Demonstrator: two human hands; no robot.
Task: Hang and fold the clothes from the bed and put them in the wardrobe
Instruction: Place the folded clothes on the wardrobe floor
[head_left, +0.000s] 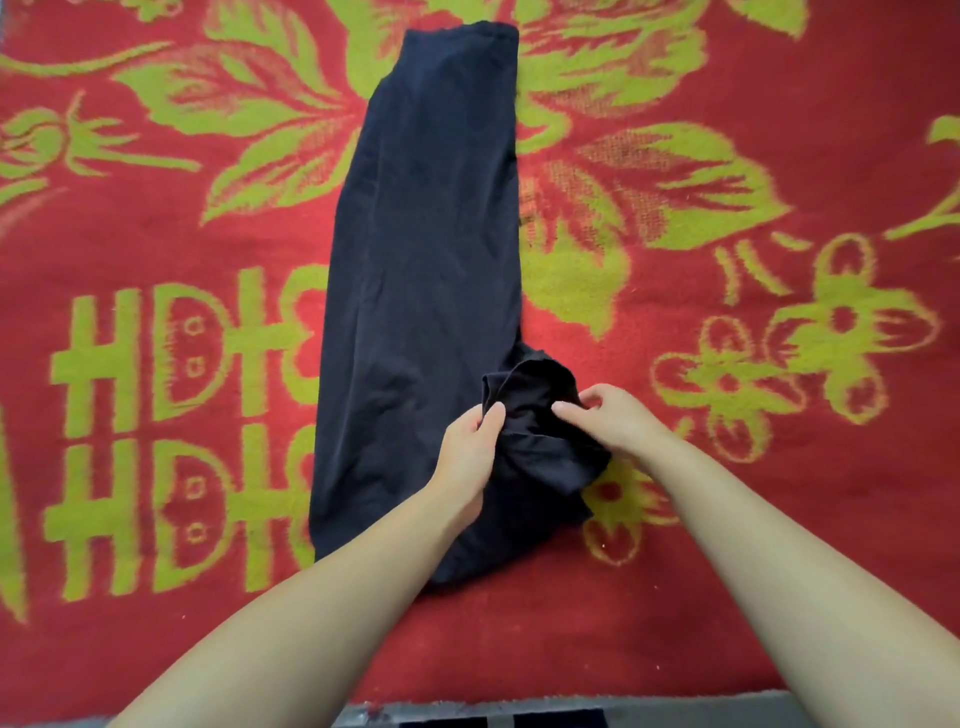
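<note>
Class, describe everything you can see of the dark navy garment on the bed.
The dark navy garment, soft matte fabric, lies flat in a long narrow strip on the red and green floral blanket, running away from the person. Its near right part is bunched up; the left hand and right hand pinch it there.

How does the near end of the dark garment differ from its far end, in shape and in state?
The near end of the dark garment is bunched and creased, while the far end lies flat and smooth. The near end is gripped by the left hand and the right hand; the far end is untouched. The near end bulges to the right; the far end is narrower and straight-edged. Both rest on the red and green blanket.
</note>
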